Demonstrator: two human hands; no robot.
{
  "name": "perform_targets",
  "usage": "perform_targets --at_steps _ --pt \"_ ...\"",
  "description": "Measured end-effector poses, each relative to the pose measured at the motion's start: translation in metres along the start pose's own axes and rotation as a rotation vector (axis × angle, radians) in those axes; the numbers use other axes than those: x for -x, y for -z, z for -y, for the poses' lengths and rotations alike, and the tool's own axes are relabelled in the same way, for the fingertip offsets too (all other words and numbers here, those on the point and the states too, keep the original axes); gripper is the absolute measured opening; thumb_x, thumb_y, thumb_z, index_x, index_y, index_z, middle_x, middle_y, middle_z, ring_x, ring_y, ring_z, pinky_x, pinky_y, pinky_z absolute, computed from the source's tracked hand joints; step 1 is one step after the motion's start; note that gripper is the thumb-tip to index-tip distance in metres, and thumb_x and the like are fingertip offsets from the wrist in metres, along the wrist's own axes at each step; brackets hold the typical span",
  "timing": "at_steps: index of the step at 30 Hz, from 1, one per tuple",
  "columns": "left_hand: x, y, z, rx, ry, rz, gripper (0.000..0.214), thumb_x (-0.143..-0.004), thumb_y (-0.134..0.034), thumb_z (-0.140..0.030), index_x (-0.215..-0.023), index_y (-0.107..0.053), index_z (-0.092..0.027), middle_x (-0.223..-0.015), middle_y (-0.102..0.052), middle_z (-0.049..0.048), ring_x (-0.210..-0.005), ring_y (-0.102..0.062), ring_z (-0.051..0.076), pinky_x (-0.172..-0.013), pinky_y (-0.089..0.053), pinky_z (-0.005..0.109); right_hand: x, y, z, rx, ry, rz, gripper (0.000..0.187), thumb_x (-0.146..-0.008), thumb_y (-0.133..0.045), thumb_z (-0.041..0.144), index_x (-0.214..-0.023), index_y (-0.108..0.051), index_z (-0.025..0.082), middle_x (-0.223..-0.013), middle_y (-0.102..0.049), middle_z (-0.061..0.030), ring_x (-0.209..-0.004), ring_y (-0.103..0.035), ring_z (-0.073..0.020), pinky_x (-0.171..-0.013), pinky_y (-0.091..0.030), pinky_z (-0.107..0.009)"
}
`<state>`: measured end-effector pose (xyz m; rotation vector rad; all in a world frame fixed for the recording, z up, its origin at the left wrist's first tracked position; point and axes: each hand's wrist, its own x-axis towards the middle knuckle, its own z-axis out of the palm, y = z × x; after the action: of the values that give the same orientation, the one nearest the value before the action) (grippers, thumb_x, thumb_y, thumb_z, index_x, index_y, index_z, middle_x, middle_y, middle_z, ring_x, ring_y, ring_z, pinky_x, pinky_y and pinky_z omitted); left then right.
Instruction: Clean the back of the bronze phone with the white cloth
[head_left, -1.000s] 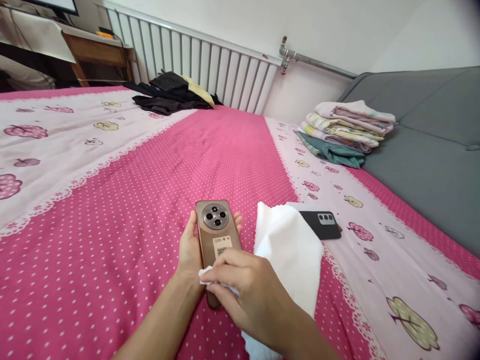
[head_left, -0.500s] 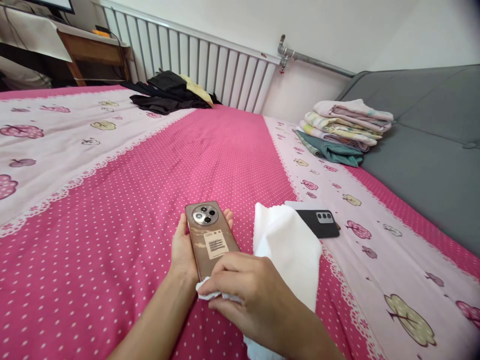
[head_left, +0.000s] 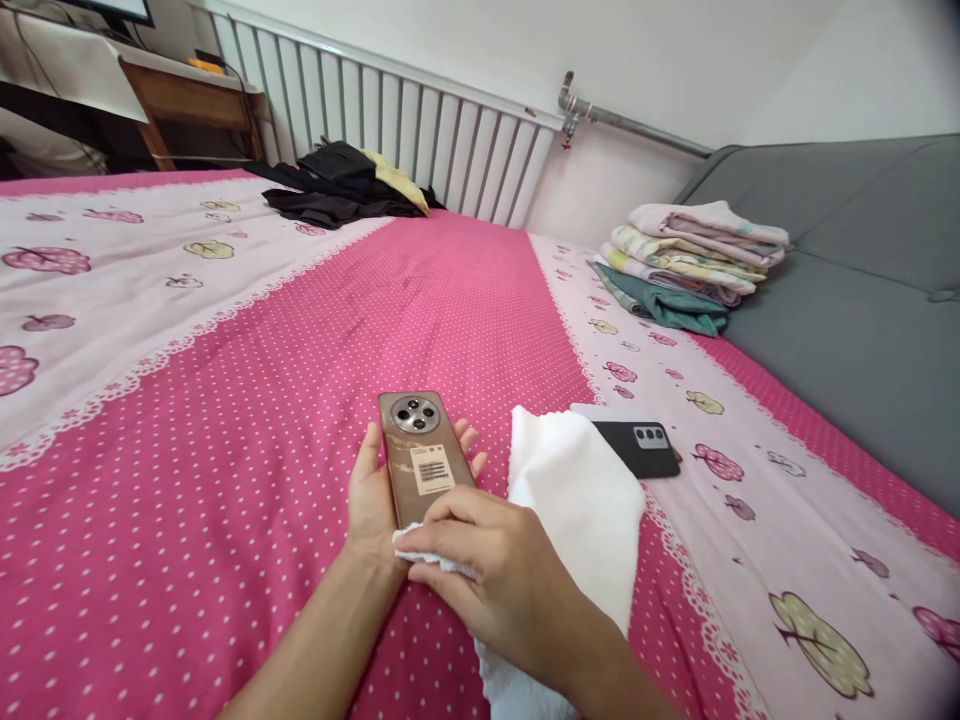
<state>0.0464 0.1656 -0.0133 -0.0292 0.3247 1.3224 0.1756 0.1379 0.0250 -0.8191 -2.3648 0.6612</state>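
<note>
Phone [head_left: 409,480] in left hand [head_left: 373,505], cloth [head_left: 585,510] mostly to its right.

Brown phone [head_left: 421,440], white cloth [head_left: 581,500], black phone [head_left: 634,450]; bedspread [head_left: 450,300] — pink, white polka dots

The right hand [head_left: 491,560], pinching a soft white cloth [head_left: 577,500], hides the lower end of a glossy bronze phone [head_left: 405,475], which covers much of the left hand [head_left: 371,500]. The small print on its cream rectangular label [head_left: 433,470] is unreadable. The cloth covers one end of a flat black phone [head_left: 634,452]. The picture's edges crop a dark-framed monitor [head_left: 127,8] and a grey padded headboard [head_left: 862,250].
</note>
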Motion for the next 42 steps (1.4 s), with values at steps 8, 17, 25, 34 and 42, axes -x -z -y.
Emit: perform_targets --at_steps 8,17,25,34,42 --pt "0.000 -0.002 -0.001 -0.018 -0.048 0.014 0.071 -0.080 -0.040 -0.054 -0.129 -0.040 -0.002 -0.115 -0.057 0.0237 -0.105 -0.055 0.033 -0.088 -0.043 0.051 0.000 0.016 -0.007 -0.015 -0.083 0.032 0.020 -0.083 -0.054 0.018 -0.097 -0.067 0.024 -0.087 -0.062 0.0005 -0.077 -0.058 -0.0111 -0.070 -0.047 -0.024" --pt "0.001 0.001 -0.001 -0.046 0.073 0.149 0.074 -0.079 -0.040 -0.057 -0.129 -0.041 -0.002 -0.119 -0.055 0.0218 -0.113 -0.050 0.031 -0.095 -0.039 0.044 -0.002 0.021 -0.019 0.105 -0.232 -0.134 0.022 -0.081 -0.054 0.014 -0.097 -0.068 0.023 -0.083 -0.062 -0.0007 -0.075 -0.058 -0.0128 -0.070 -0.048 -0.026" --pt "0.007 -0.005 0.009 -0.077 0.184 0.218 0.069 -0.081 -0.036 -0.058 -0.118 -0.052 -0.003 -0.110 -0.061 0.0190 -0.107 -0.054 0.030 -0.094 -0.038 0.041 -0.006 0.009 -0.025 0.071 -0.214 -0.327 0.020 -0.082 -0.053 0.014 -0.094 -0.068 0.021 -0.086 -0.064 -0.0027 -0.080 -0.059 -0.0138 -0.074 -0.048 -0.026" --pt "0.007 -0.007 0.014 -0.092 0.246 0.241 0.069 -0.081 -0.036 -0.059 -0.120 -0.051 -0.005 -0.107 -0.063 0.0169 -0.106 -0.055 0.030 -0.094 -0.038 0.041 -0.007 -0.002 -0.018 -0.037 -0.083 -0.295 0.024 -0.082 -0.053 0.011 -0.099 -0.066 0.021 -0.091 -0.062 -0.0022 -0.086 -0.058 -0.0127 -0.078 -0.047 -0.025" --pt "0.002 0.000 0.007 -0.071 0.193 0.265 0.073 -0.080 -0.035 -0.061 -0.123 -0.048 -0.004 -0.113 -0.060 0.0184 -0.112 -0.051 0.030 -0.098 -0.034 0.041 -0.005 0.001 -0.009 -0.069 -0.018 -0.096 0.022 -0.079 -0.056 0.010 -0.095 -0.067 0.020 -0.086 -0.061 -0.0015 -0.081 -0.056 -0.0120 -0.073 -0.046 -0.023"
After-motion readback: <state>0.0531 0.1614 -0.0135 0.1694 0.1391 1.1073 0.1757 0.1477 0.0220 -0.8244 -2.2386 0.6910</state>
